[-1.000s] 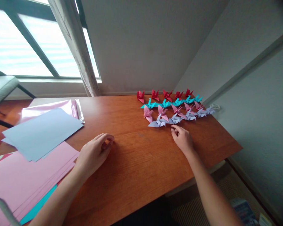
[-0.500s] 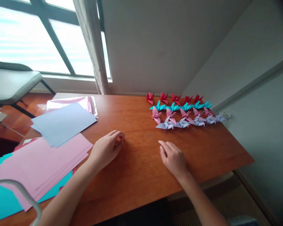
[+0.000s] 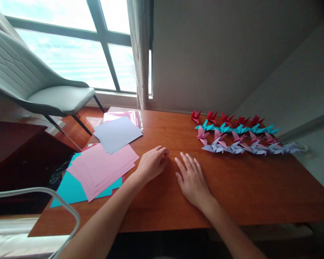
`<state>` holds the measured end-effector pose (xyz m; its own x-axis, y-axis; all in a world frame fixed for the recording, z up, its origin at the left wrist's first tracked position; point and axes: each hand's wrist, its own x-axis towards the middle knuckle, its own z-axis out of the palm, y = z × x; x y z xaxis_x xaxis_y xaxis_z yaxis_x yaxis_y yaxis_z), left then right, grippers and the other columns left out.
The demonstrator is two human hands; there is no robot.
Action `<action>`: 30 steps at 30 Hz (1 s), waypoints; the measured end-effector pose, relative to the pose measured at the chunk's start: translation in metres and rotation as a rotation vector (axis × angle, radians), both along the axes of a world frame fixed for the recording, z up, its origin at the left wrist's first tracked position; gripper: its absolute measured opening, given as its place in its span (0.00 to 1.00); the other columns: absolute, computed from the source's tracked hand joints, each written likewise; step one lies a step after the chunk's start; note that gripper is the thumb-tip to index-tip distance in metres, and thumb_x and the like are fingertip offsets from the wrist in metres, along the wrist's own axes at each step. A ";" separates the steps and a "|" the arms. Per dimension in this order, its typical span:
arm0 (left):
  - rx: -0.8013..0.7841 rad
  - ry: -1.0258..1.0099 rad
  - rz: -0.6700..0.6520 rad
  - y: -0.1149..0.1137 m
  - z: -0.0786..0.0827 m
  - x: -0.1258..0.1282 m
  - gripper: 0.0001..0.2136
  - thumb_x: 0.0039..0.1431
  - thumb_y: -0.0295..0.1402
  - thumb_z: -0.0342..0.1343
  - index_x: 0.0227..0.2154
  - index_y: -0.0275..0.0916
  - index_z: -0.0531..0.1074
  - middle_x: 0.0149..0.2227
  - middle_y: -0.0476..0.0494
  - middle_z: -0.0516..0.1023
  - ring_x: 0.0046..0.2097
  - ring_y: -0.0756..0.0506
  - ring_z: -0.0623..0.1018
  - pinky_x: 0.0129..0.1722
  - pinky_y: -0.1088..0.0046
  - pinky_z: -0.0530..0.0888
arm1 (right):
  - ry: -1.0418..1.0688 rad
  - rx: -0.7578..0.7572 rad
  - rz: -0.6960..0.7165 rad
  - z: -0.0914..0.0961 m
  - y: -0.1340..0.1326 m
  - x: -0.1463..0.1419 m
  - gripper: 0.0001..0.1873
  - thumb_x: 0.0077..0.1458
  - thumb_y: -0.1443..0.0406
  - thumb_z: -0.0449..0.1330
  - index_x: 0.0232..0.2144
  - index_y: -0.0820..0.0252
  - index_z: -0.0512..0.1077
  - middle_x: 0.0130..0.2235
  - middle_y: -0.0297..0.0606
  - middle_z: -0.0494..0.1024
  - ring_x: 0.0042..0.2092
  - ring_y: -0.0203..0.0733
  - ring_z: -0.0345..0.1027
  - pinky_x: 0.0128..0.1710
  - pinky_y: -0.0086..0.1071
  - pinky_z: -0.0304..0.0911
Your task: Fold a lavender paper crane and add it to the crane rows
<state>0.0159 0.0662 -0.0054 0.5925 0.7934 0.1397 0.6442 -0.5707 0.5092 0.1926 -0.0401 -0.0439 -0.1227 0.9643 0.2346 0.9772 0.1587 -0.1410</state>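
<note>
My left hand [image 3: 153, 163] rests on the wooden table [image 3: 162, 201] with its fingers curled inward, and nothing shows in them. To its right, my right hand [image 3: 191, 180] lies palm down, fingers stretched and slightly spread, holding nothing. Just left of my left hand is a fanned stack of pink paper sheets [image 3: 102, 169], over turquoise sheets [image 3: 72, 187]. Pale lavender sheets [image 3: 118, 133] overlap the pink ones. Beyond my right hand stand rows of folded paper cranes: red cranes [image 3: 226, 118], turquoise cranes [image 3: 223, 128], pink cranes [image 3: 239, 138] and lavender cranes [image 3: 234, 148].
A pink plastic packet [image 3: 121, 116] lies behind the lavender sheets. A curved white tube [image 3: 67, 205] crosses the lower left. Past the table's left edge stands a grey chair [image 3: 62, 97] by the window, with a curtain [image 3: 140, 54]. A white cord [image 3: 304, 146] lies at the far right.
The view has turned left, so the table's things sit further right. My right hand has opened from a loose curl to lying flat, closer to my left hand, which stays curled.
</note>
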 end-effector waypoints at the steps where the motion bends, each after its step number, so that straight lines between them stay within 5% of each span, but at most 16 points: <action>1: 0.004 0.000 -0.001 0.000 0.000 0.000 0.09 0.61 0.27 0.49 0.39 0.43 0.73 0.41 0.47 0.78 0.35 0.47 0.77 0.33 0.72 0.68 | -0.009 -0.010 -0.006 0.000 0.003 -0.001 0.27 0.65 0.62 0.52 0.65 0.58 0.61 0.69 0.49 0.57 0.69 0.57 0.48 0.66 0.55 0.48; 11: 0.086 0.026 0.058 0.004 -0.008 -0.002 0.09 0.62 0.27 0.49 0.39 0.42 0.73 0.41 0.47 0.78 0.37 0.47 0.78 0.34 0.73 0.71 | -0.013 -0.026 -0.037 -0.002 0.023 -0.007 0.28 0.66 0.59 0.49 0.66 0.57 0.61 0.70 0.47 0.55 0.70 0.56 0.47 0.66 0.54 0.45; 16: 0.180 0.073 0.119 0.007 0.000 -0.009 0.11 0.65 0.29 0.47 0.44 0.41 0.73 0.47 0.43 0.77 0.47 0.43 0.77 0.44 0.69 0.73 | 0.005 -0.012 -0.041 -0.005 0.023 -0.006 0.27 0.66 0.58 0.49 0.65 0.58 0.62 0.69 0.47 0.57 0.70 0.55 0.48 0.67 0.53 0.44; 26: 0.278 0.298 0.237 0.024 0.014 -0.061 0.20 0.62 0.33 0.52 0.57 0.37 0.69 0.64 0.29 0.65 0.64 0.29 0.64 0.59 0.46 0.64 | 0.040 0.009 -0.025 -0.007 0.021 -0.007 0.26 0.66 0.59 0.49 0.64 0.59 0.64 0.69 0.47 0.58 0.69 0.56 0.48 0.67 0.52 0.44; 30: 0.271 0.447 0.267 0.038 0.016 -0.077 0.23 0.63 0.38 0.52 0.60 0.38 0.67 0.66 0.30 0.63 0.67 0.29 0.62 0.61 0.47 0.61 | 0.064 -0.006 -0.028 -0.001 0.020 -0.009 0.27 0.65 0.59 0.50 0.64 0.60 0.64 0.69 0.48 0.59 0.69 0.57 0.49 0.67 0.52 0.45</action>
<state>-0.0611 0.1040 0.0103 0.4249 0.8941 0.1414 0.9023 -0.4309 0.0134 0.1839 -0.0197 -0.0449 -0.0812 0.9685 0.2353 0.9702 0.1309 -0.2039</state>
